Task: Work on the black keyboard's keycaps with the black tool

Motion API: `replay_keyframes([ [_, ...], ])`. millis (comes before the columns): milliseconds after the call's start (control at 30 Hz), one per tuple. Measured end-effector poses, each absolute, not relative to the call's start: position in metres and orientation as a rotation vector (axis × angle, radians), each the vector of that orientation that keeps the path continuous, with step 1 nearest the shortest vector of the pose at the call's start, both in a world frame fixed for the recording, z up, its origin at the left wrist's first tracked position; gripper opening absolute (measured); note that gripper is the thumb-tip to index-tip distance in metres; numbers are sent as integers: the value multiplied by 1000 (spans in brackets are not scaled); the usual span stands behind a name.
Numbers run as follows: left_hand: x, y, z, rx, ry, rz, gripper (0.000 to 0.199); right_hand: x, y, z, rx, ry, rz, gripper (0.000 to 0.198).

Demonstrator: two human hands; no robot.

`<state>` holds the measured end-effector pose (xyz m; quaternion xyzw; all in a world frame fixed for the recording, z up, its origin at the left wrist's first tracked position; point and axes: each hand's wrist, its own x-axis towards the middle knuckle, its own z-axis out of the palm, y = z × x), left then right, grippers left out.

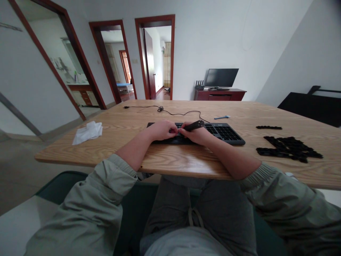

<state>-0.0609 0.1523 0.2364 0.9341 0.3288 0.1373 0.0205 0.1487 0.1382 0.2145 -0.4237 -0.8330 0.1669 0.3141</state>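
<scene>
Seeing crumpled white tissue (pixel 87 132) by left edge of pale wooden table surface (pixel 106 151). Pinching left hand (pixel 164 129) together over flat black rectangular keyboard (pixel 227 134) near front edge; unable to tell on what. Clamping right hand (pixel 195 135) around dark cylindrical tool (pixel 195 124), same keyboard. Seeing jagged black strips (pixel 289 147) heaped toward right edge.

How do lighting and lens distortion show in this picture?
All in the head view: pale sheen on the near side of the table; leftmost door frame leaning steeply, likely wide-angle distortion; black pieces at right so dark that fine detail is lost; left hand and right hand without obvious motion blur.
</scene>
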Motion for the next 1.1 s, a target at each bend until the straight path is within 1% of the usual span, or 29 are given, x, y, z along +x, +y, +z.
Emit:
replay_keyframes([
  [167,-60,152,236,2936,1020,375,20,150,138,211,-1084,-2213,377,22],
  [267,-60,151,236,2918,1028,384,21,150,138,212,-1081,-2207,418,23],
  [433,-62,151,237,2811,1066,429,17,144,139,219,-1128,-2171,514,17],
  [533,-63,150,238,2762,1087,442,18,141,141,221,-1145,-2157,545,17],
  [633,-62,148,240,2753,1068,506,20,140,144,220,-1150,-2131,535,20],
  [800,-61,146,242,2752,1034,693,21,142,148,218,-1048,-2017,417,21],
  [1100,-61,144,243,2766,1081,541,19,144,139,215,-982,-2093,472,24],
])
